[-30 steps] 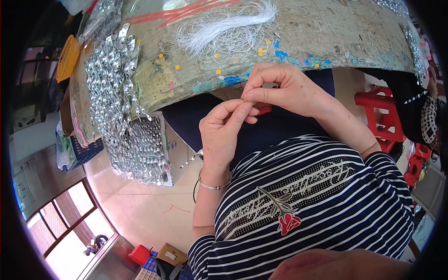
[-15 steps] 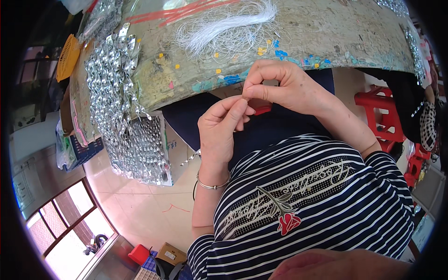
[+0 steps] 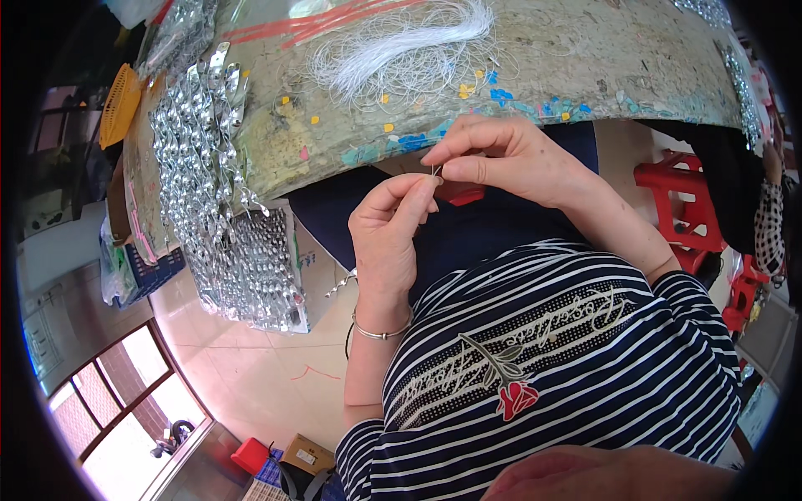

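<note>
In front of the table's near edge, my two hands meet over my lap. My left hand (image 3: 386, 224) is closed, with thumb and forefinger pinching a thin strand that looks like thread (image 3: 435, 170). Just to the right, my right hand (image 3: 520, 160) curls over the strand, its thumb and forefinger closed about the strand's upper end. The strand is too fine to follow beyond the fingertips. Beyond the hands a loose bundle of white thread (image 3: 409, 52) lies tangled on the worn table (image 3: 576, 58).
Twisted silver strips (image 3: 196, 134) hang over the table's left edge. Red bands (image 3: 326, 21) lie at the back. A yellow basket (image 3: 119, 106) stands far left, a red stool (image 3: 685, 200) to the right. Another person's checked sleeve (image 3: 769, 225) shows at the far right.
My right forefinger has lifted slightly away from its thumb, and a short length of the strand now shows between my hands. My left hand has shifted a little left.
</note>
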### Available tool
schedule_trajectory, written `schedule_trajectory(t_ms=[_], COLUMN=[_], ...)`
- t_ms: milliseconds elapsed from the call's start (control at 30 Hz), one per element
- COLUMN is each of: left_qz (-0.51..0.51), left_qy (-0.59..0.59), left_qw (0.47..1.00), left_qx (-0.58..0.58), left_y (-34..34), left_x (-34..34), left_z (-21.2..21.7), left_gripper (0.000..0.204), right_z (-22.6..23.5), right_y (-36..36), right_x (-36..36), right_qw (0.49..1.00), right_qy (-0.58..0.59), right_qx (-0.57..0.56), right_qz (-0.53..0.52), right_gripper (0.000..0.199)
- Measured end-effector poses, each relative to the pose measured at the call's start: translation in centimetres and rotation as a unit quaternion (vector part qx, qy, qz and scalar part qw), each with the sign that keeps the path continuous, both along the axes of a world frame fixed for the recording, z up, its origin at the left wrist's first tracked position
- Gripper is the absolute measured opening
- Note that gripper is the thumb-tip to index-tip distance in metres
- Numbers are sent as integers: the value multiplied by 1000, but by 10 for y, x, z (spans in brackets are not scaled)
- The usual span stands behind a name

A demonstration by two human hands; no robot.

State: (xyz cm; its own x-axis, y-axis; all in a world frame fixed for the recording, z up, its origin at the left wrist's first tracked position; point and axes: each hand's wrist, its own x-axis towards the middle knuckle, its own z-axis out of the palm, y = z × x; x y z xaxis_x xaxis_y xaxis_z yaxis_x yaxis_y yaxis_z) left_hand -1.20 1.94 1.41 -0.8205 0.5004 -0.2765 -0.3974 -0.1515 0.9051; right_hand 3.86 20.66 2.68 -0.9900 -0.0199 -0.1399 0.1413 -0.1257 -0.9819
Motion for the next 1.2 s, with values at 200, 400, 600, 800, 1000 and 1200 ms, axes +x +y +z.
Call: schedule_trajectory(t_ms=[200,400,600,800,1000,1200], left_qz=[-38,-63,-67,-39,-38,13], left_qy=[-10,1,189,187,170,133], left_qw=[999,998,973,972,978,989], left_qx=[35,7,-117,-134,-114,-60], left_y=[-3,-3,-7,-15,-12,0], left_x=[0,-1,-4,-7,-4,5], left_z=[-2,1,12,-2,-8,-7], left_gripper=[11,11,12,11,11,11], right_z=[1,7,3,5,5,9], right_y=[0,-2,9,15,13,2], right_x=[-2,-1,-7,0,9,6], right_qw=[998,967,883,880,999,999], right_qy=[28,122,250,204,-4,27], right_qx=[62,225,396,430,30,21], right_qz=[5,-1,-25,-8,11,16], right_gripper=[9,7,11,11,19,15])
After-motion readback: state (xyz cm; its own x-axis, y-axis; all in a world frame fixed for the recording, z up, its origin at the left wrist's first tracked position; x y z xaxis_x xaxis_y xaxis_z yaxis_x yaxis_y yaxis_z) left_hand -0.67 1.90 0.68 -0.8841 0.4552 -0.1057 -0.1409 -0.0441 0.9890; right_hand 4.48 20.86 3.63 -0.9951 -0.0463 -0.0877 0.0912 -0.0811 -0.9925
